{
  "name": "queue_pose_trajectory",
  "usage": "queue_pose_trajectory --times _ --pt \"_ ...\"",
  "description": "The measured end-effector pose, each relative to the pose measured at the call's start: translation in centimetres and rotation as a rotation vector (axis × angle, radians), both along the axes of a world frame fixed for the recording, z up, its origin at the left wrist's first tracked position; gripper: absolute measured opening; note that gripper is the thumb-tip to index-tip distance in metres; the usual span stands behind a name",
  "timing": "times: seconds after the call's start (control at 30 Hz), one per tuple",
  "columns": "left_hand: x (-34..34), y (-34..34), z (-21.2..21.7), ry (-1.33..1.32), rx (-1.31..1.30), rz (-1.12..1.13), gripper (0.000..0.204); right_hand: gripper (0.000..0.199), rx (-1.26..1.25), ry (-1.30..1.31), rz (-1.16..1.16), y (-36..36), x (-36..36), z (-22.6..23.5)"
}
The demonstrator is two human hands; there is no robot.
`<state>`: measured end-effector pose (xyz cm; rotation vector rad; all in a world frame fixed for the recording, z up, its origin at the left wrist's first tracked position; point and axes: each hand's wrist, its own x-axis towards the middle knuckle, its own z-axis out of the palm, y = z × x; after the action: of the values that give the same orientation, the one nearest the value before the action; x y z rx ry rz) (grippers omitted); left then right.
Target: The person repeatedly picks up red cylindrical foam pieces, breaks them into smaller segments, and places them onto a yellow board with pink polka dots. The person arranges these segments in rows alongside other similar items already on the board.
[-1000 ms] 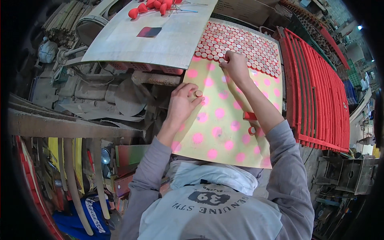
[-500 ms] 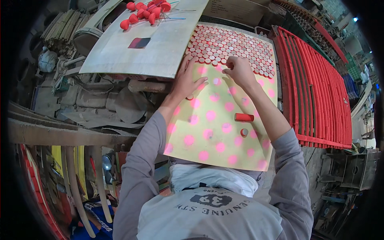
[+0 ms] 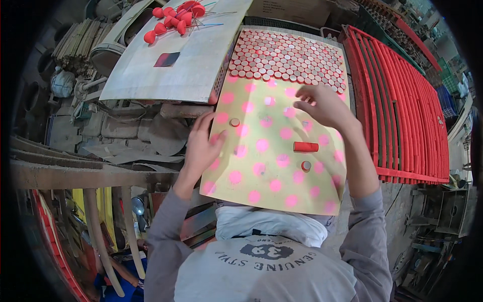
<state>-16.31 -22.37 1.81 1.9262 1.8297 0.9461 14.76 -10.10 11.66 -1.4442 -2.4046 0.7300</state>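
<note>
A yellowish board (image 3: 241, 173) with pink spots lies in front of me. Many short round pieces (image 3: 282, 58), red at the side with pale tops, stand packed together across its far part. My left hand (image 3: 205, 143) is at the board's left edge, fingers apart and holding nothing. Just right of its fingertips stands one loose round piece (image 3: 234, 122). Over the right side, below the packed rows, my right hand (image 3: 324, 104) hovers with thumb and fingers bent but apart; nothing shows between them. A red cylinder (image 3: 305, 147) lies on its side nearer me, with a short pale-topped one (image 3: 306, 166) below it.
At the upper left, a pale panel (image 3: 186, 65) holds red cone-like pieces (image 3: 176, 21) with thin wires and a small dark sheet (image 3: 167, 59). A rack of red strips (image 3: 402, 105) stands along the right. A wooden beam (image 3: 90, 173) crosses the left side.
My left hand has drawn back from the packed rows toward me and left, uncovering the loose round piece. My right hand has moved right and slightly nearer, its fingers opening.
</note>
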Motion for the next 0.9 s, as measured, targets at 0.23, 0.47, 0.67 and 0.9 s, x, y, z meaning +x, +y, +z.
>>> queue_pose_trajectory --times 0.23,0.47,0.67,0.9 --pt "-1.7 -5.5 -2.6 -0.501 -0.345 0.083 0.046 0.027 0.004 0.198 -0.258 -15.6 8.5 3.7" --pt "0.8 -6.5 -1.7 -1.175 -0.426 0.044 0.049 0.037 -0.677 0.892 -0.493 -28.8 16.3 -3.1" --pt "1.7 -7.4 -2.4 -1.068 -0.376 0.059 0.051 0.04 -0.646 0.957 -0.48 -30.1 18.0 -2.6" --pt "1.9 -3.3 1.7 -0.339 0.078 0.096 0.038 0.042 -0.38 0.612 -0.342 -25.0 15.5 -0.2"
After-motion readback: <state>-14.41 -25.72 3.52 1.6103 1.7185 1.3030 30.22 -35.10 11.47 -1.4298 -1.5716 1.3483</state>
